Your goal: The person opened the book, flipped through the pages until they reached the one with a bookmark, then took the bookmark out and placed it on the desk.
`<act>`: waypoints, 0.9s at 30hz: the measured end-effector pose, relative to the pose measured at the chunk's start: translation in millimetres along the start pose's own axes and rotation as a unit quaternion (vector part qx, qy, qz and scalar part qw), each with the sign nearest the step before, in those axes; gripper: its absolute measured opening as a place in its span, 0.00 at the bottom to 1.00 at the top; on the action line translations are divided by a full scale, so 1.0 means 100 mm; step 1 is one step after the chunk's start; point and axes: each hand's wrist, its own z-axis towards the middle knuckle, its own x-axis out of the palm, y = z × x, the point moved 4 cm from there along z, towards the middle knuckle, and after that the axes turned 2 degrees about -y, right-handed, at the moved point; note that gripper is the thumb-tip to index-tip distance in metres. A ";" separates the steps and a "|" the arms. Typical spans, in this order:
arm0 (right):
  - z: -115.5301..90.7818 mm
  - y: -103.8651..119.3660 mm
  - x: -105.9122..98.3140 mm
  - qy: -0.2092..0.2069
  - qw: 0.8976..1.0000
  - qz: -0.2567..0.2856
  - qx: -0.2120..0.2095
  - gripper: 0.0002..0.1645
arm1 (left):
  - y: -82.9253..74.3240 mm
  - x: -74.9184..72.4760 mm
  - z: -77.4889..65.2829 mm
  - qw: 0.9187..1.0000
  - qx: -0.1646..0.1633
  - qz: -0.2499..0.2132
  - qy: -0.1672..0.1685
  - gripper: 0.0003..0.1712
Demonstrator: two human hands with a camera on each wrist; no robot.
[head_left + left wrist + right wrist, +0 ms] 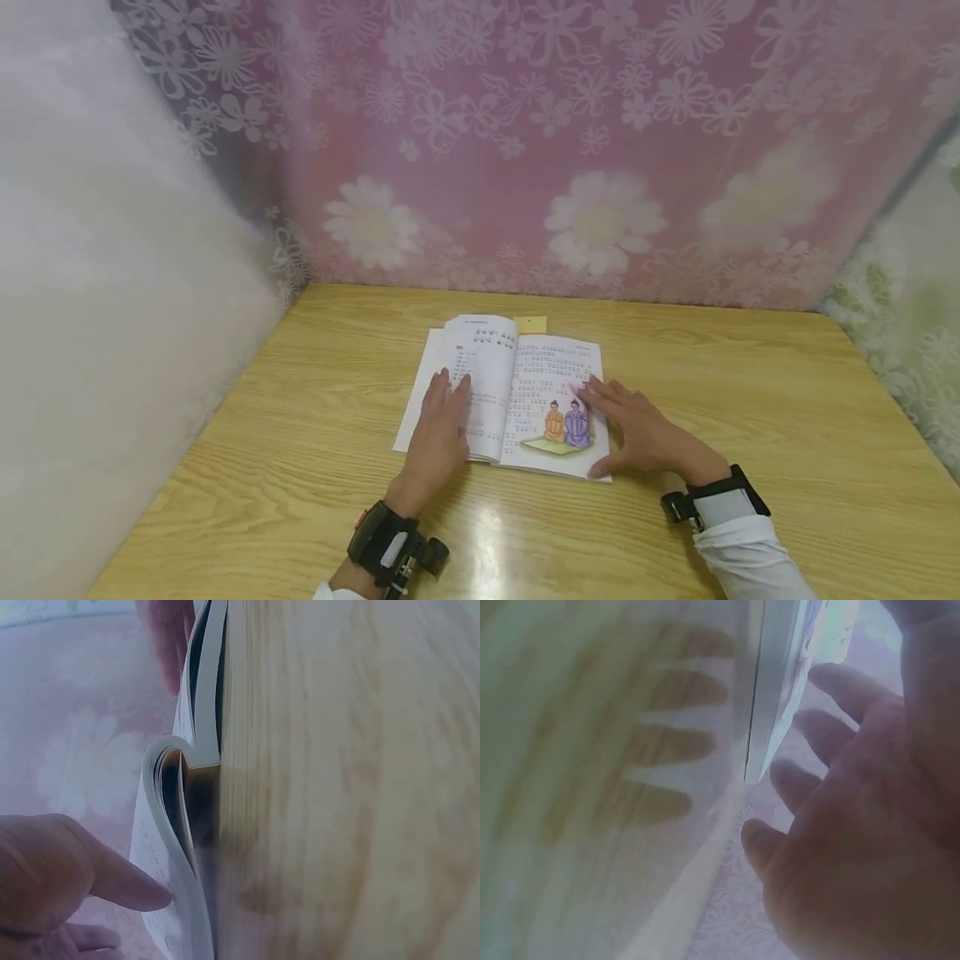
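An open book point(491, 412) lies on the table, with printed text on both pages and a drawing of two robed seated figures point(566, 425) on the right page. My left hand point(438, 433) rests on the left page with its fingers extended. In the left wrist view, the left thumb point(131, 889) touches the page near the book's lower edge, where the pages point(169, 817) bulge beside the spine. At the book's right edge, my right hand point(641, 429) has its fingers spread, fingertips on the page margin and thumb by the lower right corner. The right wrist view shows these fingers point(829, 735) loosely bent beside the book's edge.
A small yellow tab point(531, 325) sticks out beyond the book's top edge. The wooden table point(300, 400) meets a pink flowered curtain point(480, 167) at the back. Pale cloth point(112, 250) hangs on the left, and each wrist wears a strapped camera.
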 end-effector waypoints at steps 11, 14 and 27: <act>0.03 0.01 -0.01 0.007 1.000 0.006 0.021 0.58 | -0.09 0.04 -0.01 0.995 0.060 -0.017 0.072 0.28; 0.05 0.00 -0.01 -0.007 1.000 -0.006 0.029 0.56 | -0.14 0.05 -0.02 0.994 0.073 -0.011 0.076 0.25; 0.10 0.10 -0.15 -0.078 0.994 -0.066 0.024 0.51 | -0.30 0.21 -0.01 0.990 0.022 0.063 0.128 0.63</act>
